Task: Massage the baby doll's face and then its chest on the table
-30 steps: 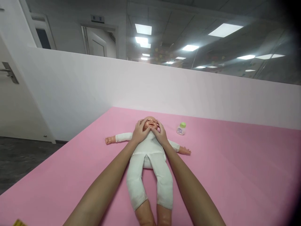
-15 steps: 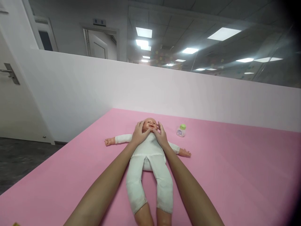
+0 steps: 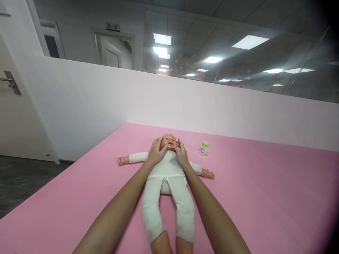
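Hands, left hand (image 3: pixel 156 152) and right hand (image 3: pixel 181 154), still cup the doll (image 3: pixel 166 176) head, fingers spread, barely shifted.

The things are being carried by a bench (image 3: pixel 265 197) that is being covered over its whole top by a smooth pink sheet. A baby doll (image 3: pixel 165 183) in a white suit is being laid on its back near the middle of the bench, with its arms being spread to both sides and its legs being pointed toward the near edge. A small white bottle (image 3: pixel 203 148) with a green cap is being kept upright near the doll's head, apart from it.
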### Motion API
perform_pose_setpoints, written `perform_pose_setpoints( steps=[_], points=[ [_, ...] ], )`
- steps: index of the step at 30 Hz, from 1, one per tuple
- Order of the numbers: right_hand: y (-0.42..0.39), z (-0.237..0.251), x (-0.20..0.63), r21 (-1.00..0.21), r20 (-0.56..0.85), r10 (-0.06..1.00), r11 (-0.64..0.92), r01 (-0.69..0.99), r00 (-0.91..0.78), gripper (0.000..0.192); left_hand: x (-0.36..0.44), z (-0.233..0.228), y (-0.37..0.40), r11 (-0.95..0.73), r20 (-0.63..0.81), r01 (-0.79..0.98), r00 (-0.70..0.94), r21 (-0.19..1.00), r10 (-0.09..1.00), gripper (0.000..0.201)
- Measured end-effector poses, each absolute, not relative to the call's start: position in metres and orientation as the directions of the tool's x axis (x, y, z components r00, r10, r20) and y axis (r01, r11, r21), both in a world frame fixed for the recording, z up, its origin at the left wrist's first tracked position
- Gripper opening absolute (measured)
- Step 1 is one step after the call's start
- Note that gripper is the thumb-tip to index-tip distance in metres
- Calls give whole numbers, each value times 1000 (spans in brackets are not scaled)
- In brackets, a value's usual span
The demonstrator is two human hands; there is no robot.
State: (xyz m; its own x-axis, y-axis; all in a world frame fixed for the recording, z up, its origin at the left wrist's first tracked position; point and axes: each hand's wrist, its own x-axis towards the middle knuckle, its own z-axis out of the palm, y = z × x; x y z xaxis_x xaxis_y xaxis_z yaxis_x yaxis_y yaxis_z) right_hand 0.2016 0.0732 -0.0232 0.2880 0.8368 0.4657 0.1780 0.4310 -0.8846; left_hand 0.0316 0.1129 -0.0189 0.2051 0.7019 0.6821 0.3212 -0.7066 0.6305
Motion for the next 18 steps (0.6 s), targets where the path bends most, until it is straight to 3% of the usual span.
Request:
perform_pose_setpoints(
  steps=[3,8,13,18],
  points=[
    [73,-23,202,-878,477,832,434,203,282,77,31,-19,112,-705,678,316,212,634,704,58],
    [72,-23,203,-880,474,834,433,197,283,73,32,-17,110,-698,673,307,202,646,712,50],
    [72,-24,203,-869,490,827,439,228,276,76,32,-14,106,-690,666,308,196,654,719,60],
    [74,-26,203,-882,471,833,432,189,291,72,32,-18,110,-710,686,301,199,637,700,48]
  ],
)
